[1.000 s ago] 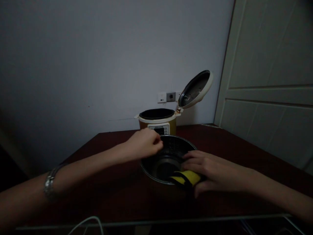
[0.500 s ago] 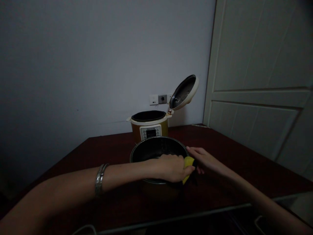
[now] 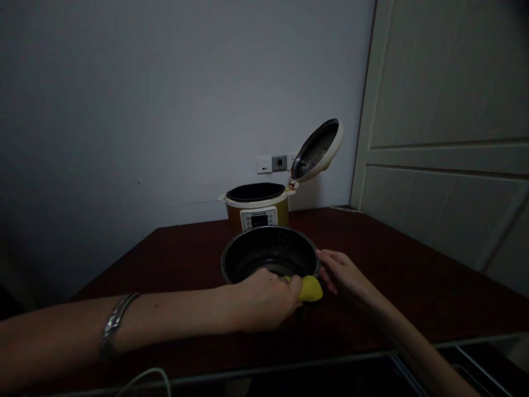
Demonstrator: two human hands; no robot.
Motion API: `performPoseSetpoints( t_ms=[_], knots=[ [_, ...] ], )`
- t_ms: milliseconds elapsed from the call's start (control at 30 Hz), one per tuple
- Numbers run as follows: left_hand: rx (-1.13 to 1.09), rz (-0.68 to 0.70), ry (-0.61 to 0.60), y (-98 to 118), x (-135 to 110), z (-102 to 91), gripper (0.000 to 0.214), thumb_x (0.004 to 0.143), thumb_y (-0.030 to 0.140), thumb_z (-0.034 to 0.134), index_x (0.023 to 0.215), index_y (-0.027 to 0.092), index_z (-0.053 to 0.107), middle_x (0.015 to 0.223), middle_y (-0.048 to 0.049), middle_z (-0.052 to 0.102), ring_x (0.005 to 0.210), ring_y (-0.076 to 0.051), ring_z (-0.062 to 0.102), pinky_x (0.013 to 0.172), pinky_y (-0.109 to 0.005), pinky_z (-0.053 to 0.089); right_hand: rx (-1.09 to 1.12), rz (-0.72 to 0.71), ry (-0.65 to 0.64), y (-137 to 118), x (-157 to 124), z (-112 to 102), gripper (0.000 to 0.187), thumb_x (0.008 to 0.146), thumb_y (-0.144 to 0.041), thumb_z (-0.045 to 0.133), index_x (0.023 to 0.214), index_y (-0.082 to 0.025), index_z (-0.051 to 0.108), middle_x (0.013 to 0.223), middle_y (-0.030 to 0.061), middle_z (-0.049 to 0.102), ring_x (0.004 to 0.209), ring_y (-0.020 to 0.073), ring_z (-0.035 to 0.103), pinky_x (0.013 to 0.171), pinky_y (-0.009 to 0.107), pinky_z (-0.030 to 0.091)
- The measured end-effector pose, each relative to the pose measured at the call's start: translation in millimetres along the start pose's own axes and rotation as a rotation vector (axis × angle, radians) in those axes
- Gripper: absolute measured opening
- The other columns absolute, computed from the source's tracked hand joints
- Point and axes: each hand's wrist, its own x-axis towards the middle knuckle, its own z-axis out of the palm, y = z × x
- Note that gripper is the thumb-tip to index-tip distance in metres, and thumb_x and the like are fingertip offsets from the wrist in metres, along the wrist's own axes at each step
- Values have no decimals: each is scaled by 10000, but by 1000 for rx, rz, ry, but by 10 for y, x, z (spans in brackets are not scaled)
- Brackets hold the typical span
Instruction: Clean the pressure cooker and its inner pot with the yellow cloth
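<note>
A dark, round rice cooker inner pot [image 3: 264, 251] stands on the table, its mouth tilted toward me. My left hand [image 3: 264, 300], with a silver bangle on the wrist, reaches across the pot's near side. Its fingers are closed round a yellow sponge [image 3: 311, 289], which is pressed at the near right of the rim. At the right side of the pot, my right hand [image 3: 341, 273] grips the rim, thumb on top and fingers against the outer wall. The pot's near wall is partly hidden by my left hand.
Behind the pot stands a cooker body [image 3: 258, 212] with a control panel, its lid [image 3: 318, 149] raised to the right. Wall sockets [image 3: 275, 164] are behind it. A pale door [image 3: 446, 138] is at the right. A white cable [image 3: 152, 375] hangs near the table's front edge [image 3: 289, 366].
My left hand has moved left and toward me along the rim with the sponge. My right hand keeps its place at the pot's right side. The view has shifted slightly.
</note>
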Motion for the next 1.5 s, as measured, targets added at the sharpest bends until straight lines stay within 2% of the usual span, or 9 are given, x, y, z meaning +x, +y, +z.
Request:
performPoseSetpoints(
  t_ms=[200, 333, 533, 767, 967, 1133, 1300, 1400, 1500],
  knots=[
    [29, 156, 5, -342, -437, 83, 264, 900, 357, 398, 995, 132, 499, 813, -83, 632, 691, -201, 591, 550, -303, 451, 25, 45, -1, -25, 13, 7, 387, 707, -560, 519, 612, -196, 426, 432, -77, 421, 295, 44, 353, 286, 167, 257],
    [93, 235, 4, -695, -698, 193, 240, 910, 202, 332, 1059, 146, 513, 849, -90, 619, 740, -192, 554, 656, -326, 436, 44, 106, -53, -9, 53, -24, 360, 713, -536, 529, 641, -196, 433, 421, -85, 405, 289, 44, 343, 282, 160, 246],
    [-65, 295, -41, -1152, -857, 315, 296, 830, 179, 385, 1100, 146, 503, 921, -140, 617, 875, -228, 545, 845, -372, 411, 26, 133, -74, 9, 83, -56, 385, 706, -563, 535, 636, -198, 432, 395, -91, 395, 273, 42, 329, 265, 152, 235],
    [-290, 204, -7, -1047, -767, 266, 334, 666, 213, 492, 994, 166, 530, 831, -112, 625, 783, -250, 573, 739, -381, 459, 115, 190, 32, 2, 36, 35, 337, 712, -521, 552, 697, -197, 459, 382, -63, 482, 289, 79, 444, 286, 162, 336],
    [-391, 118, -189, -701, -581, 94, 367, 630, 163, 506, 992, 208, 542, 781, -44, 655, 688, -222, 612, 590, -312, 453, 185, 183, 84, -24, 50, 147, 294, 718, -463, 560, 675, -195, 448, 370, -45, 509, 288, 96, 477, 295, 169, 358],
    [-504, 50, -267, -520, -527, -75, 418, 671, 141, 476, 1081, 213, 514, 915, -39, 657, 778, -212, 621, 616, -297, 460, 146, 174, 81, -66, 75, 163, 309, 706, -487, 547, 686, -192, 458, 371, -46, 503, 282, 89, 462, 285, 160, 326],
    [-452, 130, -231, -746, -688, -11, 506, 621, 75, 494, 1105, 220, 526, 995, -65, 645, 912, -233, 590, 794, -339, 453, 60, 144, 21, -39, 120, 80, 362, 666, -542, 543, 650, -194, 448, 372, -72, 452, 264, 55, 380, 270, 150, 254],
    [-317, 134, -226, -1022, -788, 54, 416, 639, 76, 526, 1026, 220, 572, 943, -70, 648, 919, -232, 577, 893, -367, 411, -4, 130, -21, -71, 141, 43, 401, 648, -586, 520, 612, -196, 432, 354, -81, 406, 261, 43, 333, 279, 154, 232],
    [-218, 172, -193, -1345, -831, 119, 396, 702, 103, 555, 1083, 212, 572, 1126, -100, 610, 1110, -247, 508, 1011, -399, 326, -41, 146, -60, -116, 156, 43, 423, 622, -615, 512, 612, -200, 426, 356, -87, 384, 278, 51, 343, 299, 166, 256]
  ],
)
